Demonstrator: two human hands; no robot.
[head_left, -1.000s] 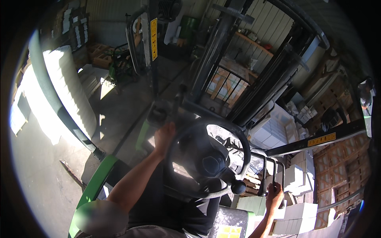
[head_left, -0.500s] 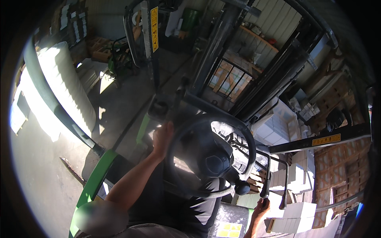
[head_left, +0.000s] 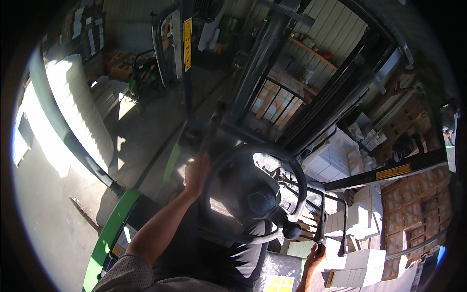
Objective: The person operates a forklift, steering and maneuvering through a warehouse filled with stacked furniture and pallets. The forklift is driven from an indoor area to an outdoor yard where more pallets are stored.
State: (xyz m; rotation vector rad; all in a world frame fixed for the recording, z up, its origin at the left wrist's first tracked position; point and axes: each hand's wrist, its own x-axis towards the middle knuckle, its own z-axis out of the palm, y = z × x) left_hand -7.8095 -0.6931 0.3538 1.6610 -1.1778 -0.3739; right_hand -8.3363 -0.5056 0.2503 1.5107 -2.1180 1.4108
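Note:
My left hand (head_left: 196,174) is closed at the left side of a black steering wheel (head_left: 301,187), apparently around its rim; the fingers are partly hidden. A round black spinner knob (head_left: 292,230) sits free on the wheel's lower right. To the right of the wheel my right hand (head_left: 315,260) is wrapped around the dark grip of a control lever (head_left: 321,214). Beside it a second bent black lever (head_left: 346,224) stands untouched. My dark-clad legs are under the wheel, in the seat of a forklift with green body panels (head_left: 109,243).
The forklift's mast (head_left: 331,92) rises ahead, with a black load guard (head_left: 279,102) before crates. White blocks (head_left: 360,267) and wooden pallets (head_left: 413,209) stand on the right. At left are a large white roll (head_left: 80,112) and a green machine (head_left: 138,78). Dark posts frame the cab.
The view has tilted a little, so the wheel and levers appear slightly further left. Both hands keep their places on the controls.

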